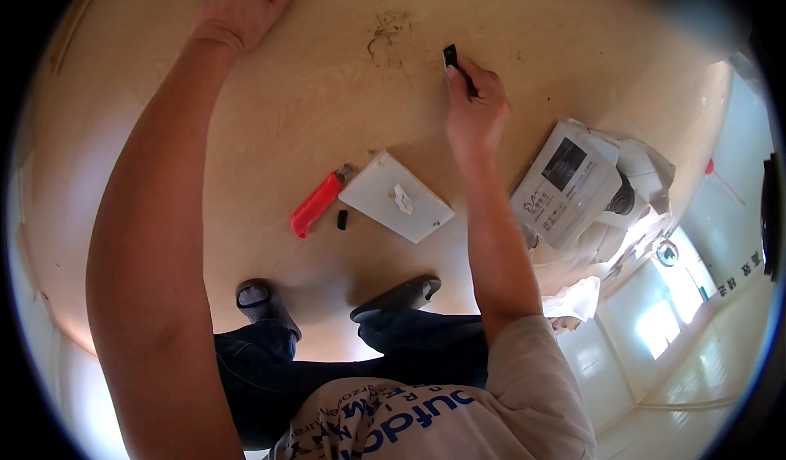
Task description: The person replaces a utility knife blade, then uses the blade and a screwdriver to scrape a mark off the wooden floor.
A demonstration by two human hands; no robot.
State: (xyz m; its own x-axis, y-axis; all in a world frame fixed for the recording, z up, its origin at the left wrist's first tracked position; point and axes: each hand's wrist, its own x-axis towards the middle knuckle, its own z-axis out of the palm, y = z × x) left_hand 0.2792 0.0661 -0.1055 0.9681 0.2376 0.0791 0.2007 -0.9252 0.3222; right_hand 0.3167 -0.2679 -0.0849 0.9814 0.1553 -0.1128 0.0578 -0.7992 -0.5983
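pale wood-toned surface [311,100] all round; i can't tell the left hand's [243,3] grip, fingers partly out of sight. then a red cutter [317,206], a white board [409,214], a small dark strip [450,55] pinched in the right hand [481,96] near dark smudges [386,33], and printed cardboard [565,178].

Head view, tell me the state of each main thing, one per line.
Left hand, partly out of frame, grip unclear.
Right hand, grip closed on the dark strip.
Dark strip, held, partly hidden.
Red-handled cutter, lying down, blade unclear.
Small black piece, lying beside the cutter.
White board, lying with a scrap on top.
Printed cardboard, folded and creased.
Slippers, both worn.
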